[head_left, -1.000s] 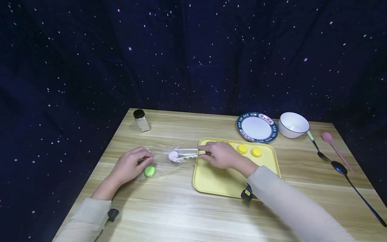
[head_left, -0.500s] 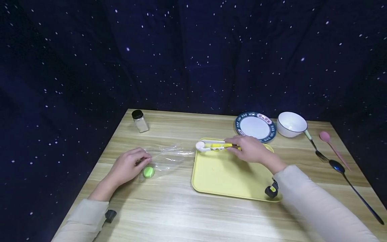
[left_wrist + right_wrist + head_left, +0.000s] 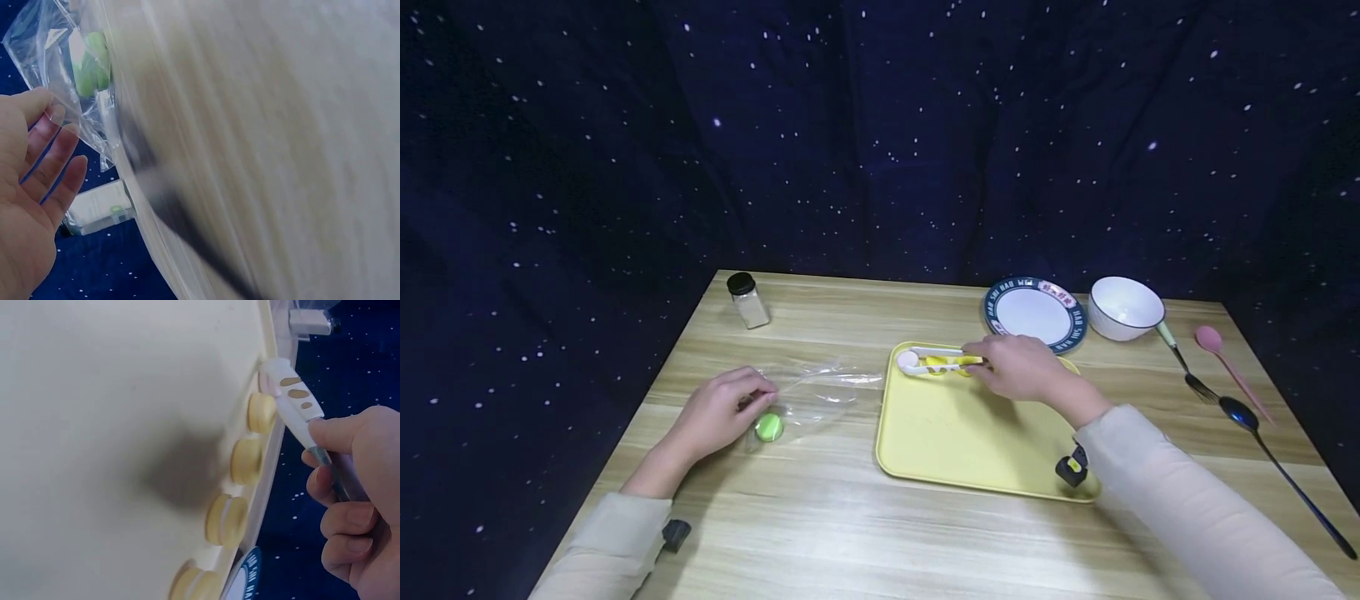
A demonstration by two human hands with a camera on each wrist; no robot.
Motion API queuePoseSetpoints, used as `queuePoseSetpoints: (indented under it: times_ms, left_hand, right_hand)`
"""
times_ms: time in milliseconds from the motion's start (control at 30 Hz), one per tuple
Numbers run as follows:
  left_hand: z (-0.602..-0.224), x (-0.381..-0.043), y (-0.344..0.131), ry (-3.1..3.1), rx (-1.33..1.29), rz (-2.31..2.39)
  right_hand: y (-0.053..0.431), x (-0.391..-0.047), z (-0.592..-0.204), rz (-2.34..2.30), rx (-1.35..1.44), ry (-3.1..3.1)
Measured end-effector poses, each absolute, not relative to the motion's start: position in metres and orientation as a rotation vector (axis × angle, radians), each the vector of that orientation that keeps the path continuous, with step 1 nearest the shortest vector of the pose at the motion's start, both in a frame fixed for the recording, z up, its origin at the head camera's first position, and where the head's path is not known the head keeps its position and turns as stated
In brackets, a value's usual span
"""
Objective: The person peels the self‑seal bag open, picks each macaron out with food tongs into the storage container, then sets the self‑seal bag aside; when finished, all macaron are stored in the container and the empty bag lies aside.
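My left hand [image 3: 722,412] pinches the edge of a clear plastic bag [image 3: 831,398] on the table. Inside the bag lies a green macaron [image 3: 769,427], close by the fingertips; the left wrist view shows it through the film [image 3: 94,65]. Above the far left corner of a yellow tray [image 3: 970,446], my right hand [image 3: 1018,368] grips white tongs [image 3: 300,403] with brown spots. A pale pink macaron [image 3: 907,361] sits between the tong tips. Beside it, several yellow macarons [image 3: 247,461] stand in a row along the tray's far edge, partly hidden by tongs and hand in the head view.
A blue-rimmed plate [image 3: 1036,315] and a white bowl [image 3: 1125,308] stand behind the tray. To their right lie a fork [image 3: 1183,362], a pink spoon [image 3: 1228,367] and a long dark spoon [image 3: 1285,471]. A black-lidded jar [image 3: 748,302] stands back left.
My right hand has carried the pale pink macaron in the tongs rightward, from over the plastic bag to the tray's far left corner. My left hand has stayed at the bag.
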State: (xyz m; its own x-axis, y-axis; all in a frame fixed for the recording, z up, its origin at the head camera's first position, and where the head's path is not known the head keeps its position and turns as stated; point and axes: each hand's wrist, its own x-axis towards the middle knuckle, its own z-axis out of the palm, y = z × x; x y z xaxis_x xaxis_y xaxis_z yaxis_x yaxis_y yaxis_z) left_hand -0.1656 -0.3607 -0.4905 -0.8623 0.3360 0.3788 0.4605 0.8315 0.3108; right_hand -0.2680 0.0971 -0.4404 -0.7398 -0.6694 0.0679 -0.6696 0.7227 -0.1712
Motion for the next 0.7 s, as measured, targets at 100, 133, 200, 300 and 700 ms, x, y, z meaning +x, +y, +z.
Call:
queuePoseSetpoints:
  times_ms: [100, 133, 200, 300, 700]
  left_hand:
    - [-0.491, -0.165, -0.361, -2.708, -0.598, -0.568]
    - [-0.491, -0.165, -0.361, -2.711, -0.597, -0.568]
    - [-0.491, -0.165, -0.361, -2.716, -0.594, -0.571]
    - [-0.491, -0.165, -0.361, -2.717, -0.593, -0.576]
    - [-0.489, -0.165, -0.36, -2.685, -0.602, -0.572]
  right_hand:
    - [0.094, -0.268, -0.436, 0.237, 1.157, -2.903]
    - [0.093, -0.268, -0.434, 0.216, 1.163, -2.896]
    - [0.092, -0.268, -0.43, 0.176, 1.168, -2.882]
    - [0.093, -0.266, -0.422, 0.129, 1.167, -2.859]
    - [0.091, -0.257, -0.408, 0.313, 1.211, -2.796]
